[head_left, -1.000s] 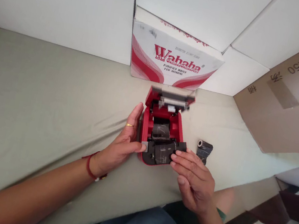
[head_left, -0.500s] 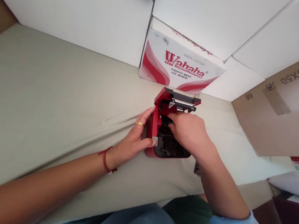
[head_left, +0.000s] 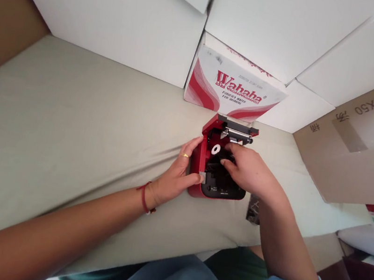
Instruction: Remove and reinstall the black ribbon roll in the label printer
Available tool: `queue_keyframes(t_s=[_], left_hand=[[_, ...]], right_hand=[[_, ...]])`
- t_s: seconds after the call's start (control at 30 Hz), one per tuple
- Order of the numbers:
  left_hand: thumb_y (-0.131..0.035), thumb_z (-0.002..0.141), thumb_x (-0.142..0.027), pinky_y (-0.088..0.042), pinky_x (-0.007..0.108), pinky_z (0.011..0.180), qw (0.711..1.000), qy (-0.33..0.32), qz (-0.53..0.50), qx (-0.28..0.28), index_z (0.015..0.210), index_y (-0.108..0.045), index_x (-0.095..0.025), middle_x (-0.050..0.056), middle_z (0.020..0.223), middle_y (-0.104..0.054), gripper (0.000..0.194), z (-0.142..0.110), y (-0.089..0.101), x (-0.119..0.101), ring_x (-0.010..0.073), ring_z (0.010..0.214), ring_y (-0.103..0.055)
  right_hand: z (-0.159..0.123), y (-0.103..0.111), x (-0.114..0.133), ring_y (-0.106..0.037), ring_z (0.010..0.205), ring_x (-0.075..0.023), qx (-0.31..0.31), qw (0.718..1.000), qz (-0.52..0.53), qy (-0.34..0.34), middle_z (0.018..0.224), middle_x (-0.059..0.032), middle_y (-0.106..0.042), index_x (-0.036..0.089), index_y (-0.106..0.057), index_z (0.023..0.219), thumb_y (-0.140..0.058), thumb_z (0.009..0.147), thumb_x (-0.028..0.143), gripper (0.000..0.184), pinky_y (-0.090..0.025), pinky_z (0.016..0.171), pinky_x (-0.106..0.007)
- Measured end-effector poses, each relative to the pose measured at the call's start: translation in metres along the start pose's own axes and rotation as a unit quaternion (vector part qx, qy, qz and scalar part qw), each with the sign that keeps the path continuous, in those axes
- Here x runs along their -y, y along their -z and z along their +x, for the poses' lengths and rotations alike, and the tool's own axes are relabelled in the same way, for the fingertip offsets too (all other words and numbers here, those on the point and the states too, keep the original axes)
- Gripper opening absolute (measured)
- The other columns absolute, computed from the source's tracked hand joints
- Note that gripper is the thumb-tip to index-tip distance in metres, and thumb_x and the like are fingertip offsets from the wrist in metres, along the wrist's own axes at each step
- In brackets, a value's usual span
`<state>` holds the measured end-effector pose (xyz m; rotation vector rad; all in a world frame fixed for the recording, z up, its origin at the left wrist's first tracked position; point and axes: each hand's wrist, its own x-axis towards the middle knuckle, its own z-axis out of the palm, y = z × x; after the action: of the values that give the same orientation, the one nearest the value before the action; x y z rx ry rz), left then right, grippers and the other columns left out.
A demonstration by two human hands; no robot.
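Note:
A red and black label printer (head_left: 199, 161) stands on the cloth with its lid (head_left: 235, 126) raised at the back. My left hand (head_left: 175, 178) grips its left side, thumb on the grey piece at the front left corner, fingers along the outer wall. My right hand (head_left: 251, 171) reaches into the black compartment from the right, thumb and forefinger bent around something dark that I cannot make out. Beside these fingertips, near the inner left wall, shows a small white ring (head_left: 216, 149). The other right fingers are hidden.
Behind the printer a white and red Wahaha carton (head_left: 241, 89) leans against white boxes (head_left: 122, 11). A small dark object (head_left: 254, 210) lies by my right forearm. A large brown carton (head_left: 354, 138) stands on the right. Pale green cloth (head_left: 88, 110) covers the surface.
The white ring now shows inside the printer; it was not visible before. My right hand has shifted slightly right relative to the printer's left wall. The whole view has moved a little.

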<state>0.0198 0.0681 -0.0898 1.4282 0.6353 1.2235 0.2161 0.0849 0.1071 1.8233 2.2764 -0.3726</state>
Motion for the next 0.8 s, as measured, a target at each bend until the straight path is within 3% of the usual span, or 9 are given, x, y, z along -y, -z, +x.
queue_keyframes(t_s=[0.07,0.13,0.27,0.33,0.43,0.53,0.67,0.8], left_hand=[[-0.079,0.098,-0.039,-0.029,0.072,0.154,1.0,0.0,0.001,-0.001,0.189,-0.031,-0.046,0.003,0.198,-0.034,0.103,0.0,0.0,0.0,0.0428,0.186,-0.028],[-0.079,0.097,-0.039,-0.032,0.072,0.152,1.0,-0.001,-0.002,-0.001,0.189,-0.03,-0.046,0.003,0.197,-0.035,0.104,0.001,0.0,0.0,0.0427,0.185,-0.03],[-0.08,0.095,-0.04,-0.035,0.072,0.151,1.0,-0.003,0.002,0.0,0.188,-0.033,-0.045,0.004,0.195,-0.039,0.104,0.002,0.001,0.002,0.0429,0.183,-0.032],[-0.079,0.095,-0.039,-0.036,0.073,0.15,1.0,-0.002,0.01,-0.001,0.188,-0.033,-0.045,0.004,0.193,-0.04,0.104,0.002,0.002,0.003,0.0427,0.183,-0.033],[-0.079,0.095,-0.039,-0.038,0.072,0.149,1.0,0.002,0.024,-0.006,0.188,-0.033,-0.045,0.004,0.192,-0.042,0.104,0.003,0.004,0.004,0.0418,0.181,-0.036],[-0.08,0.095,-0.04,-0.038,0.072,0.149,0.999,0.008,0.034,-0.009,0.187,-0.034,-0.046,0.004,0.191,-0.043,0.103,0.003,0.005,0.003,0.0412,0.18,-0.038],[-0.081,0.095,-0.043,-0.038,0.074,0.149,0.999,0.026,0.024,-0.014,0.186,-0.036,-0.048,0.003,0.191,-0.043,0.102,0.002,0.005,-0.001,0.0418,0.179,-0.04],[-0.082,0.093,-0.042,-0.036,0.074,0.15,0.998,0.049,-0.028,-0.003,0.185,-0.035,-0.048,0.002,0.197,-0.034,0.103,0.001,0.004,-0.005,0.043,0.18,-0.041]], right_hand=[[-0.027,0.009,-0.021,-0.083,0.108,-0.0296,0.0,0.989,0.142,0.051,0.127,-0.0131,-0.088,0.02,-0.079,0.131,-0.068,0.113,0.032,0.025,-0.063,0.092,-0.039],[-0.057,0.017,-0.051,-0.08,0.096,-0.0251,-0.017,0.952,0.292,0.085,0.119,-0.0091,-0.088,0.024,-0.081,0.128,-0.075,0.111,0.049,0.031,-0.062,0.081,-0.034],[-0.089,0.01,-0.115,-0.075,0.082,-0.0212,-0.141,0.888,0.438,-0.022,0.104,-0.006,-0.086,0.027,-0.084,0.122,-0.095,0.094,0.066,0.049,-0.058,0.071,-0.032],[-0.081,-0.01,-0.133,-0.076,0.086,-0.023,-0.116,0.893,0.431,-0.063,0.102,-0.0073,-0.086,0.025,-0.083,0.112,-0.098,0.085,0.07,0.054,-0.06,0.074,-0.034],[-0.054,-0.054,-0.139,-0.075,0.083,-0.0242,-0.046,0.915,0.39,-0.092,0.096,-0.0066,-0.085,0.024,-0.08,0.098,-0.095,0.076,0.071,0.054,-0.06,0.076,-0.037],[-0.038,-0.089,-0.137,-0.063,0.068,-0.0193,-0.056,0.923,0.363,-0.112,0.088,-0.003,-0.081,0.024,-0.084,0.107,-0.092,0.078,0.068,0.054,-0.052,0.067,-0.035],[-0.052,-0.096,-0.161,-0.066,0.077,-0.0223,-0.128,0.923,0.328,-0.154,0.098,-0.0078,-0.084,0.021,-0.085,0.128,-0.071,0.094,0.072,0.063,-0.053,0.075,-0.038],[-0.071,-0.091,-0.196,-0.068,0.08,-0.0254,-0.144,0.928,0.288,-0.188,0.095,-0.0089,-0.083,0.02,-0.09,0.118,-0.079,0.085,0.061,0.053,-0.056,0.081,-0.042]])
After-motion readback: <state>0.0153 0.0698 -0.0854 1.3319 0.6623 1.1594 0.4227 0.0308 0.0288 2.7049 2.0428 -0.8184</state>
